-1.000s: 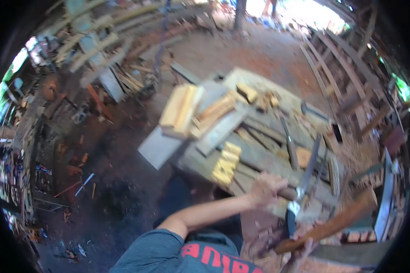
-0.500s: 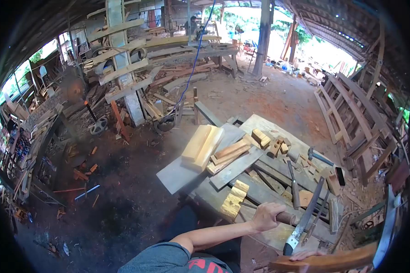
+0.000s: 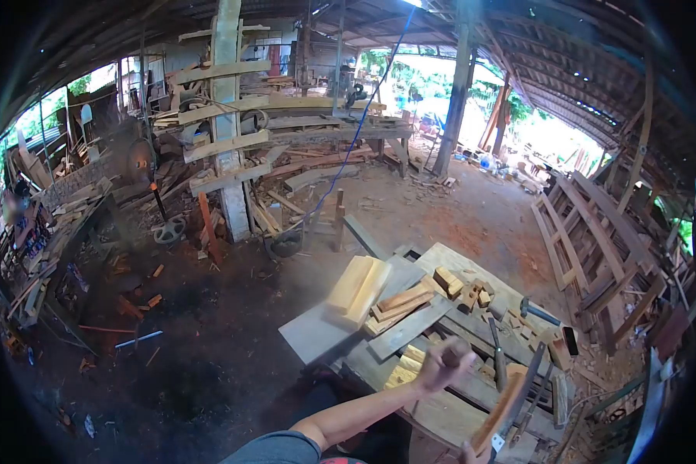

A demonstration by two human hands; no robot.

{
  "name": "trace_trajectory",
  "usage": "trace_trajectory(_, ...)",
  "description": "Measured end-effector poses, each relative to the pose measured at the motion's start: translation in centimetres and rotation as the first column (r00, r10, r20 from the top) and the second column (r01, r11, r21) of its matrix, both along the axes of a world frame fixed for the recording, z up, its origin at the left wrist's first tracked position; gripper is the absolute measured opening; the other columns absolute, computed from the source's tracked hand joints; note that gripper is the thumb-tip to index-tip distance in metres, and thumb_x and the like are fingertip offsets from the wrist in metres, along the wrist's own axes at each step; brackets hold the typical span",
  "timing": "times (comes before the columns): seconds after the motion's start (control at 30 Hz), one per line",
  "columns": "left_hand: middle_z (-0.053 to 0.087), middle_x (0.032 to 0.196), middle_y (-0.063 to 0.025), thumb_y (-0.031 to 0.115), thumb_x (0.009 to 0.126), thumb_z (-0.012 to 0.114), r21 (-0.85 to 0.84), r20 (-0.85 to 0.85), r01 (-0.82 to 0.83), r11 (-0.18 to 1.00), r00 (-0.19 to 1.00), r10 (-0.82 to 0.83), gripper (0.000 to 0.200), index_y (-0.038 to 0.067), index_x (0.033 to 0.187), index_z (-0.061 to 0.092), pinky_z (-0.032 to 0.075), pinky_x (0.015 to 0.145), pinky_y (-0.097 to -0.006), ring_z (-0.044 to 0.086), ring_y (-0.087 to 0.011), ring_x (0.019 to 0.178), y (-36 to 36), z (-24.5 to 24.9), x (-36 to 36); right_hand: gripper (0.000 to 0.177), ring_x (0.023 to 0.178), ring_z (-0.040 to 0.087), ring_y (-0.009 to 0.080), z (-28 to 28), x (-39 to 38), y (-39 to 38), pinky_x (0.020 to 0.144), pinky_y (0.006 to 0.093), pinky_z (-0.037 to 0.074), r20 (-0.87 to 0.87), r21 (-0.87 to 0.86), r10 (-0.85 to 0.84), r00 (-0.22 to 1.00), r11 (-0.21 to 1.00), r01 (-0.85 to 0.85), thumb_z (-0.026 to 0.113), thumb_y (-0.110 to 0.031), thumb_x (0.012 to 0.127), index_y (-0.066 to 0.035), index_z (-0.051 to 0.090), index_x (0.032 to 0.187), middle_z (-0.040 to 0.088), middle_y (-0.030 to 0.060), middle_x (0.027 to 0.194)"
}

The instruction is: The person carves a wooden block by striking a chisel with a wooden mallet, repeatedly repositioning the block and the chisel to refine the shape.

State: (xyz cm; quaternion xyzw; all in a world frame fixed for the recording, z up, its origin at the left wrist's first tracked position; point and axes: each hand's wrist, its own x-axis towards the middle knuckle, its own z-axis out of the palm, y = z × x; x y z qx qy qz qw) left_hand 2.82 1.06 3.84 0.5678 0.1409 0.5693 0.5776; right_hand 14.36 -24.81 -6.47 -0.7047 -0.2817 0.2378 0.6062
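My left hand (image 3: pixel 439 373) is raised over the near part of the workbench (image 3: pixel 441 414), its fingers wrapped round a short round wooden piece (image 3: pixel 456 354) whose dark end points up. A yellowish wood block (image 3: pixel 400 377) lies just behind that hand. At the bottom edge, my right hand (image 3: pixel 475 453) grips the near end of a brown, slightly curved piece of wood (image 3: pixel 501 408), which slants up and away over the bench. Right beside that piece lies a handsaw (image 3: pixel 527 379), its handle mostly hidden. A chisel-like tool (image 3: pixel 499 357) with a long dark handle rests further in.
Planed blocks (image 3: pixel 358 290) sit on a grey board (image 3: pixel 309 332) at the bench's left. A hammer (image 3: pixel 539 312) and a black phone (image 3: pixel 570 341) lie at its far right. Timber frames (image 3: pixel 588 224) lean at the right, and a post (image 3: pixel 230 139) with racked planks stands at the left.
The brown wood piece has swung from the bottom right corner to over the bench beside the saw, with my right hand on it. My left hand has lifted and turned, tipping the round piece upward.
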Motion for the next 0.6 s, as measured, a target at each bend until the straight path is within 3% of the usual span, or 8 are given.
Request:
trace_trajectory(0.03, 0.064, 0.080, -0.0029, 0.014, 0.084, 0.072, 0.060, -0.129, -0.162, 0.985, 0.977, 0.168, 0.017, 0.004, 0.096, 0.065, 0.048, 0.067, -0.0255, 0.058, -0.0070, 0.074, 1.4, -0.1, -0.9, 0.066, 0.100, 0.053, 0.0235, -0.7, -0.1, 0.2, 0.088, 0.0344, 0.045, 0.080, -0.021, 0.073, 0.994, 0.997, -0.072, 0.077, -0.025, 0.083, 0.001, 0.047, 0.136, 0.056, 0.0106, 0.115)
trace_trajectory(0.13, 0.069, 0.084, -0.0084, 0.022, 0.080, 0.075, -0.112, -0.372, -0.120, 0.986, 0.926, 0.070, 0.031, 0.002, 0.102, 0.065, 0.051, 0.069, -0.0290, 0.064, -0.0116, 0.076, 5.6, -0.7, -4.7, 0.060, 0.097, 0.055, 0.0219, 1.8, -3.0, 2.3, 0.085, 0.0342, 0.046, -0.057, -0.273, 0.115, 0.992, 0.954, -0.126, 0.077, -0.031, 0.082, 0.001, 0.053, 0.126, 0.058, 0.0131, 0.111)
trace_trajectory(0.2, 0.071, 0.083, -0.0149, 0.033, 0.073, 0.078, -0.102, -0.742, -0.177, 0.979, 0.669, 0.043, 0.049, -0.001, 0.106, 0.063, 0.054, 0.068, -0.0358, 0.070, -0.0231, 0.075, 7.5, -1.9, -6.7, 0.058, 0.094, 0.055, 0.0207, 2.1, -4.1, 3.6, 0.083, 0.0338, 0.047, -0.182, -0.411, 0.130, 0.975, 0.890, -0.196, 0.076, -0.033, 0.082, 0.001, 0.054, 0.124, 0.059, 0.0128, 0.108)
trace_trajectory(0.23, 0.071, 0.083, -0.0149, 0.033, 0.073, 0.078, -0.107, -0.744, -0.174, 0.979, 0.667, 0.037, 0.049, -0.001, 0.106, 0.063, 0.054, 0.068, -0.0358, 0.070, -0.0231, 0.075, 8.1, -3.0, -7.5, 0.058, 0.090, 0.055, 0.0192, 2.4, -4.9, 4.3, 0.079, 0.0329, 0.047, -0.198, -0.357, 0.177, 0.964, 0.903, -0.239, 0.075, -0.036, 0.083, 0.000, 0.054, 0.123, 0.059, 0.0111, 0.104)
trace_trajectory(0.3, 0.070, 0.085, -0.0212, 0.038, 0.068, 0.079, -0.058, -0.958, -0.146, 0.988, 0.288, -0.013, 0.062, -0.004, 0.109, 0.061, 0.055, 0.075, -0.0415, 0.071, -0.0328, 0.083, 8.6, -5.8, -8.5, 0.059, 0.086, 0.055, 0.0177, 2.3, -6.1, 5.4, 0.075, 0.0320, 0.047, -0.213, -0.304, 0.219, 0.952, 0.911, -0.278, 0.074, -0.040, 0.083, 0.000, 0.054, 0.122, 0.059, 0.0094, 0.100)
trace_trajectory(0.4, 0.069, 0.097, -0.0253, 0.037, 0.067, 0.081, -0.343, -0.922, 0.126, 0.931, 0.144, -0.359, 0.068, -0.006, 0.115, 0.057, 0.053, 0.085, -0.0434, 0.068, -0.0345, 0.097, 8.4, -8.7, -8.8, 0.059, 0.079, 0.052, 0.0163, 2.9, -7.1, 6.1, 0.068, 0.0311, 0.045, -0.215, -0.286, 0.280, 0.936, 0.898, -0.335, 0.073, -0.044, 0.082, -0.002, 0.054, 0.120, 0.057, 0.0049, 0.092)
trace_trajectory(0.5, 0.066, 0.108, -0.0262, 0.037, 0.067, 0.082, -0.084, -0.976, 0.056, 0.995, 0.196, -0.094, 0.073, -0.005, 0.120, 0.054, 0.052, 0.090, -0.0444, 0.065, -0.0360, 0.106, 5.6, -8.0, -8.4, 0.054, 0.075, 0.051, 0.0139, 3.4, -6.8, 5.6, 0.064, 0.0296, 0.043, -0.199, -0.341, 0.300, 0.933, 0.871, -0.353, 0.073, -0.043, 0.082, -0.004, 0.056, 0.116, 0.056, 0.0032, 0.087)
trace_trajectory(0.6, 0.065, 0.113, -0.0241, 0.037, 0.067, 0.083, -0.081, -0.976, 0.124, 0.989, 0.194, -0.104, 0.076, 0.000, 0.125, 0.052, 0.051, 0.092, -0.0455, 0.063, -0.0378, 0.108, 5.5, -9.6, -6.5, 0.047, 0.068, 0.049, 0.0105, 4.6, -6.8, 4.6, 0.058, 0.0266, 0.039, -0.253, -0.265, 0.289, 0.923, 0.897, -0.354, 0.074, -0.041, 0.083, -0.006, 0.058, 0.110, 0.054, -0.0001, 0.078)
